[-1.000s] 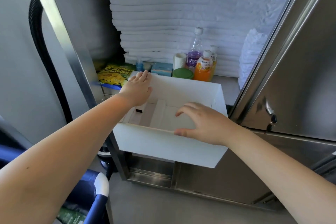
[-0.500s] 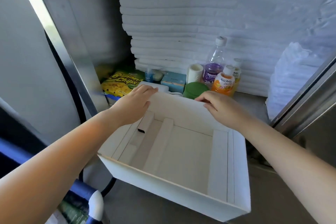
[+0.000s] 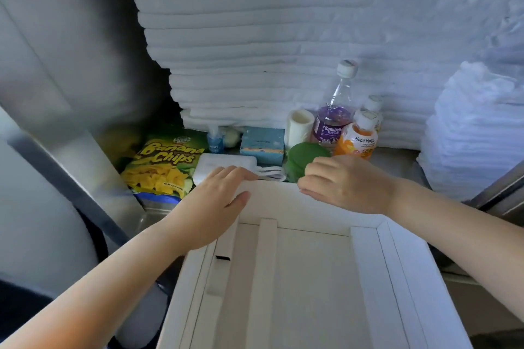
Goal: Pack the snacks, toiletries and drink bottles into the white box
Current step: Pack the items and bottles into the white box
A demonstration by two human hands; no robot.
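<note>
The white box [image 3: 309, 286] fills the lower middle, open on top and empty. My left hand [image 3: 215, 201] grips its far left rim, thumb inside the wall. My right hand [image 3: 346, 184] rests on the far rim, fingers curled over the edge. Behind the box on the shelf lie a yellow Banana Chips bag [image 3: 163, 163], a white pouch [image 3: 226, 166], a small blue bottle [image 3: 215, 139], a blue tissue pack [image 3: 262, 143], a white roll [image 3: 299, 127], a green round lid [image 3: 304, 157], a purple clear bottle [image 3: 334, 113] and an orange Mogu Mogu bottle [image 3: 358, 139].
A tall stack of folded white towels [image 3: 255, 37] fills the back of the cabinet. More white linen [image 3: 476, 136] is piled at the right. A metal cabinet frame [image 3: 85, 167] stands to the left, and a metal door edge [image 3: 499, 193] to the right.
The view has moved closer to the shelf. My right hand went from the box's near edge to its far rim. My left hand stays on the far left rim.
</note>
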